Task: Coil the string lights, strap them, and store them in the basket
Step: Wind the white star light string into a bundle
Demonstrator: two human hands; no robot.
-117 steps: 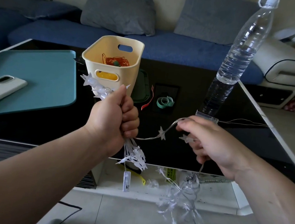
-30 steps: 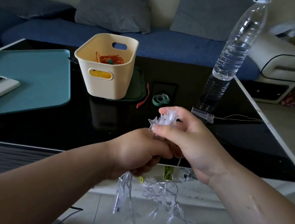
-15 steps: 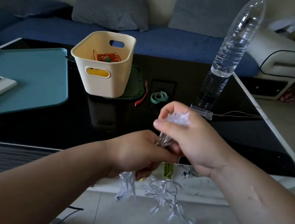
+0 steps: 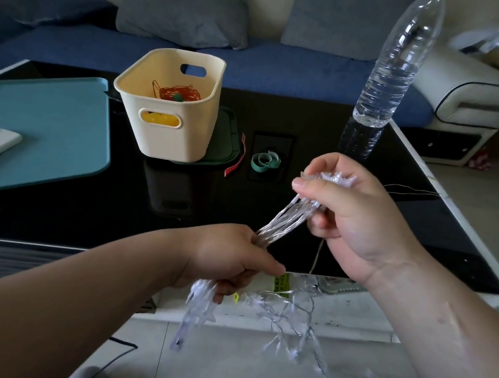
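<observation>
String lights point(image 4: 285, 221) now stretch taut between your hands, which have just drawn apart: the coil is gathered but not yet strapped. Your left hand point(image 4: 228, 258) fists the lower end and your right hand point(image 4: 342, 211) pinches the star cluster. Clear strands dangle at 6 o'clock, seemingly still loose. The basket point(image 4: 173, 139) waits at 11 o'clock.

Left hand point(image 4: 228, 258) and right hand point(image 4: 342, 205) grip the string lights point(image 4: 282, 220) stretched between them.

Left hand point(image 4: 227, 261), low centre, is fisted round the lights point(image 4: 282, 220). Right hand point(image 4: 345, 212), higher and to the right, pinches their upper end. Both forearms enter from the bottom corners.
</observation>
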